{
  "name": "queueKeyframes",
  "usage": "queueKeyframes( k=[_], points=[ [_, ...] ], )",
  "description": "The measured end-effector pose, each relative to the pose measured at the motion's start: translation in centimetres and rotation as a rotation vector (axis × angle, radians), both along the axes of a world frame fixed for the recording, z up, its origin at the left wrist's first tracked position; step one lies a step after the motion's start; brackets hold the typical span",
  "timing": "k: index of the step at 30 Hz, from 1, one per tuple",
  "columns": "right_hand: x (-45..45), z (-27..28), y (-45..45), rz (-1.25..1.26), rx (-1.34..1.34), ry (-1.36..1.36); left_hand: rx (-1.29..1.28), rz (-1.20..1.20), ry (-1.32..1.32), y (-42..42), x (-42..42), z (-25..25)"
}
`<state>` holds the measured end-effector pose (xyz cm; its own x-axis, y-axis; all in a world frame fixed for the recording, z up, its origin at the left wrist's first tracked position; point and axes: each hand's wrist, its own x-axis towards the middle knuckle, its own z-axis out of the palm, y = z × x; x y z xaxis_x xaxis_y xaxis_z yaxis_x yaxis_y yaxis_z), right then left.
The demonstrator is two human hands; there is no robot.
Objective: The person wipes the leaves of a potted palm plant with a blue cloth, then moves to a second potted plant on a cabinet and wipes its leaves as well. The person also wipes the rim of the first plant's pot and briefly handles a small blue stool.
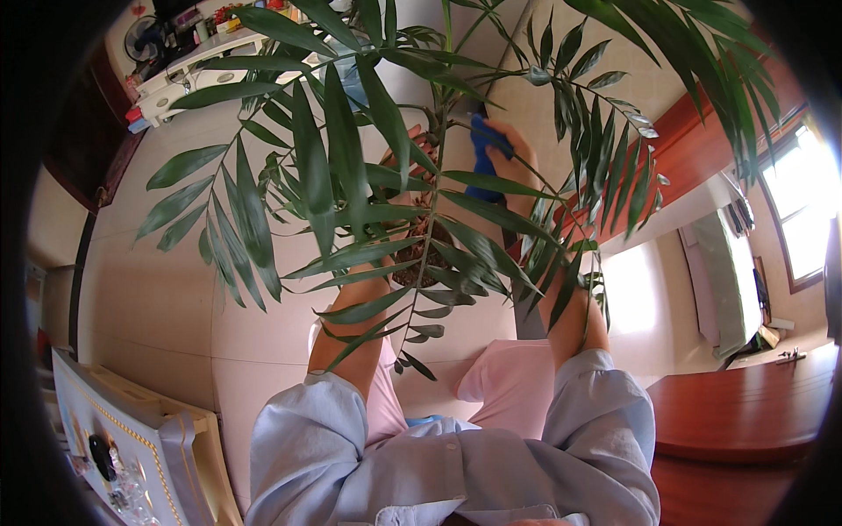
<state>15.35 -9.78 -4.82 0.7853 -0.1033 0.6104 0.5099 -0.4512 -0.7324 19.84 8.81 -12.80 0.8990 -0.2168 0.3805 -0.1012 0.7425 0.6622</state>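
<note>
A potted palm [431, 191] with long green leaves stands in front of me, its fronds spreading over much of the view. Dark soil [414, 253] shows through the leaves at the base of its stem. My right hand [516, 161] is closed around a blue cloth [485, 158], right of the stem and close to a frond's stalk. Partly covered by leaves, my left hand [406, 154] is raised beside the left of the stem. Whether its fingers grip the stem or a leaf cannot be made out. Most of the pot is hidden.
A white cabinet [158, 102] bearing various items and an electric fan [145, 38] are at the upper left. A blue-tinted water bottle [352, 79] stands behind the leaves. At lower left is a covered table [131, 421] with glassware; a reddish wooden tabletop [737, 407] lies lower right.
</note>
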Motion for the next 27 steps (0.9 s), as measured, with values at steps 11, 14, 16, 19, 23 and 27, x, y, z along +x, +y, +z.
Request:
queueKeyframes(
  k=[11, 14, 16, 19, 23, 27],
  points=[
    [-8.5, -0.3, 5.3, 0.312, 0.548, 0.114, -0.035, -0.092, -0.107, -0.2, -7.9, -2.7],
    [-9.5, 0.5, 6.6, 0.378, 0.619, 0.013, -0.147, -0.193, 0.090, 1.5, -11.9, -0.2],
    [-9.7, 1.4, 6.6, 0.394, 0.541, -0.034, -0.226, -0.259, 0.225, 1.9, -13.5, 1.6],
    [-10.0, 3.1, 6.8, 0.207, 0.309, -0.126, -0.240, -0.263, 0.313, 3.7, -14.3, 4.0],
    [-10.8, 6.0, 7.8, -0.047, 0.010, -0.318, 0.053, -0.120, 0.264, 6.3, -17.4, 6.0],
    [-11.2, 8.0, 8.8, -0.085, -0.292, -0.474, 0.203, -0.208, 0.270, 7.0, -18.9, 8.3]
  ],
)
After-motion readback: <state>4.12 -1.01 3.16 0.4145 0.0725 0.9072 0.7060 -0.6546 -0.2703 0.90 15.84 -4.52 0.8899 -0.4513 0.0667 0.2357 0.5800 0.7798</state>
